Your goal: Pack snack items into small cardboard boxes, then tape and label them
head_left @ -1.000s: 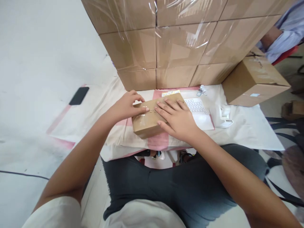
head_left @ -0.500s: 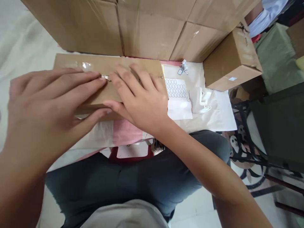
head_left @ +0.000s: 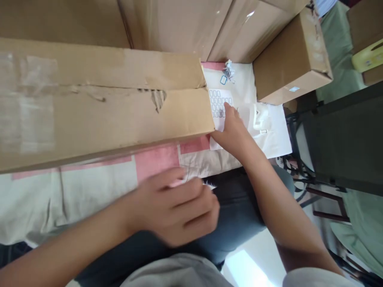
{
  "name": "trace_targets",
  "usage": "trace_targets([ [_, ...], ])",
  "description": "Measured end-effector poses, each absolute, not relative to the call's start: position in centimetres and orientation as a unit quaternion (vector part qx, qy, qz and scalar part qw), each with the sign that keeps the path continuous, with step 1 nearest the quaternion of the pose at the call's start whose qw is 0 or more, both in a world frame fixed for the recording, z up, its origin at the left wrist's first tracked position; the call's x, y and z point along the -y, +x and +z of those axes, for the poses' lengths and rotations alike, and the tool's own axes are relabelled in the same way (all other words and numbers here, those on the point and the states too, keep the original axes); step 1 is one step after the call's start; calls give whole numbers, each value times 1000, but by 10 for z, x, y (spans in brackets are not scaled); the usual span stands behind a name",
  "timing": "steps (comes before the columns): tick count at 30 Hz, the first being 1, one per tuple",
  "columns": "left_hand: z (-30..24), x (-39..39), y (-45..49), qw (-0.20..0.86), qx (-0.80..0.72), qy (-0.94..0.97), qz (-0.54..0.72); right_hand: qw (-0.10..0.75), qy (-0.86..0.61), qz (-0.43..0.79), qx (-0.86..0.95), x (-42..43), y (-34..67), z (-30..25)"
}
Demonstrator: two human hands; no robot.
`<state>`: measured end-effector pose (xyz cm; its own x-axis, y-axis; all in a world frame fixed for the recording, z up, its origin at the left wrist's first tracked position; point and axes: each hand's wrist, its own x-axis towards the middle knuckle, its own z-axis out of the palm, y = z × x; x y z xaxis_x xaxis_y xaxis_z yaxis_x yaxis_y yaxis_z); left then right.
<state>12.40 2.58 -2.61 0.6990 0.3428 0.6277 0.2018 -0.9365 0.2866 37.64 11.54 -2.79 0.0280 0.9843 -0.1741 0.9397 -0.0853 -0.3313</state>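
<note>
A long cardboard box (head_left: 98,107) with torn tape along its top seam fills the upper left, close to the camera, above the pink and white cloth (head_left: 89,187). My left hand (head_left: 176,209) hovers low in the middle over the cloth's near edge, fingers curled and blurred by motion. My right hand (head_left: 231,129) lies beside the box's right end, fingers stretched onto a white sheet of small stickers (head_left: 220,105).
Stacked cardboard boxes (head_left: 179,24) stand behind. A smaller box (head_left: 291,63) sits at the right. A white tape dispenser (head_left: 260,119) and crumpled scrap (head_left: 229,69) lie on the cloth. A dark chair (head_left: 341,151) stands to the right.
The box has come up and towards the camera. My left hand has left its top and dropped to the cloth's near edge. My right hand has slid off to the sticker sheet.
</note>
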Motion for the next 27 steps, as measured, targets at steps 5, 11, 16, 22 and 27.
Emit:
trace_targets([
  [5,-72,-52,199,59,-3,921,385,12,-761,158,629,-127,370,-24],
  [11,-69,-68,185,211,-73,923,314,28,-752,107,650,-125,362,-13],
  [16,-54,-81,178,432,-227,820,299,37,-701,146,697,-101,359,-1],
  [22,-65,-71,178,465,-337,762,299,83,-656,235,712,-68,371,22],
  [27,-64,-71,178,515,-370,710,306,103,-612,329,712,-38,379,26],
])
